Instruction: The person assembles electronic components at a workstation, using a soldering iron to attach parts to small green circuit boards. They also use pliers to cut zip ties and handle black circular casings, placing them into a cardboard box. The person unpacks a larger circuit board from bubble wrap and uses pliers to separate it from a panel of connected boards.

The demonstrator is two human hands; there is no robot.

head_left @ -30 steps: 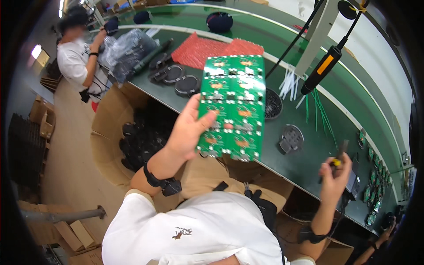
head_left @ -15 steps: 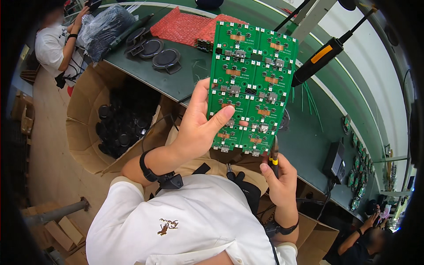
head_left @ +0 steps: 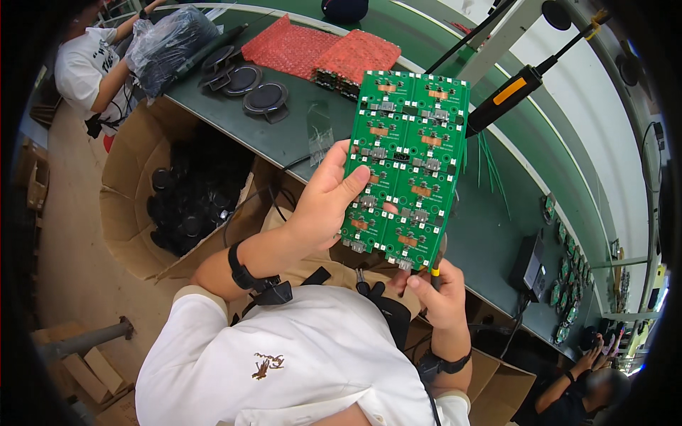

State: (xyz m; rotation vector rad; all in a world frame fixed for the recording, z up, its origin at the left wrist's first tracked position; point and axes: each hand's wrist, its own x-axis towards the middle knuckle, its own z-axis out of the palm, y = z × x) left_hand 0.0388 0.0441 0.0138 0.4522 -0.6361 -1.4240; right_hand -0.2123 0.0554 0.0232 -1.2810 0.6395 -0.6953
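Observation:
A green circuit board panel, with rows of small metal connectors and copper-coloured parts, is held up in front of me. My left hand grips it by its left edge, thumb on the face and the other fingers behind. Low at the panel's right corner, my right hand is closed around pliers with black and yellow handles. Their jaws are partly hidden by the panel's lower right edge, so I cannot tell whether they touch it.
On the green bench lie red bubble-wrap, round black pieces and several small boards. A black-orange tool hangs behind the panel. A cardboard box of black parts stands left. Other people work at both sides.
The panel has come down toward me and tilted a little, with my left hand still on it. My right hand and the pliers have shifted slightly down and left along its lower edge.

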